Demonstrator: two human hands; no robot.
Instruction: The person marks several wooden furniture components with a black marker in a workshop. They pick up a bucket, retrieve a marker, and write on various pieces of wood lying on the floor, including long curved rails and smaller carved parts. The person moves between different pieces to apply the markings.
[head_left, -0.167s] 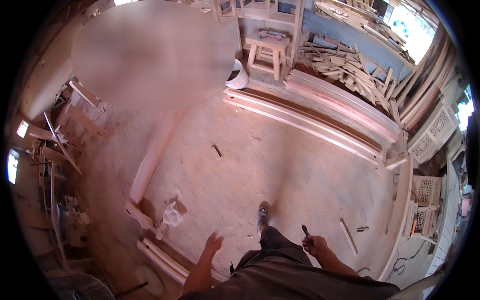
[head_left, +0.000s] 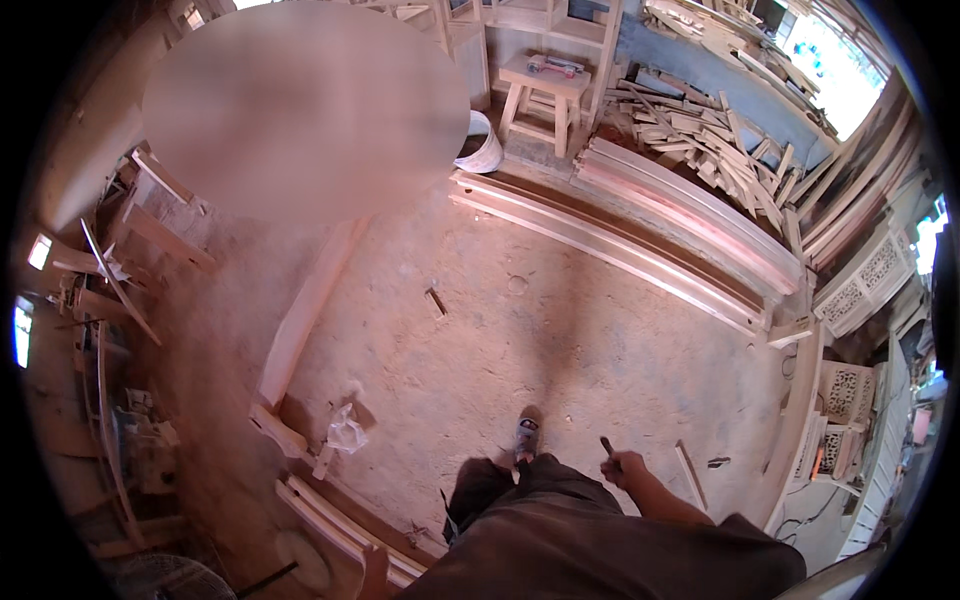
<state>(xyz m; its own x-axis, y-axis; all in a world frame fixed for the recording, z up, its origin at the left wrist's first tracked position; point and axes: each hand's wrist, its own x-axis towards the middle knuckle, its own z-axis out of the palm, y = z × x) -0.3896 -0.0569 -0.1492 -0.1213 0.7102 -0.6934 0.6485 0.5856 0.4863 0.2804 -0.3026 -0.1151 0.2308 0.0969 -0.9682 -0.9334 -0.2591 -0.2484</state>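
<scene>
My right hand is closed around a short, dark, stick-like tool that points up past my fingers; its exact kind is too small to tell. It is out in front of my right thigh, above the dusty floor. Low at the left, close to my body, my left hand hangs with nothing seen in it and its fingers loosely apart. Beneath that hand runs a pale wooden rail lying on the floor. One shod foot shows ahead of me.
Long timber pieces frame the floor: a wide board at left, beams ahead, a rail at right. A crumpled plastic bag and a thin strip lie inside. Beyond stand a stool, a bucket and scrap wood.
My left hand has swung down and back toward my body. The right hand, still gripping the tool, has risen slightly. The view has shifted a little.
</scene>
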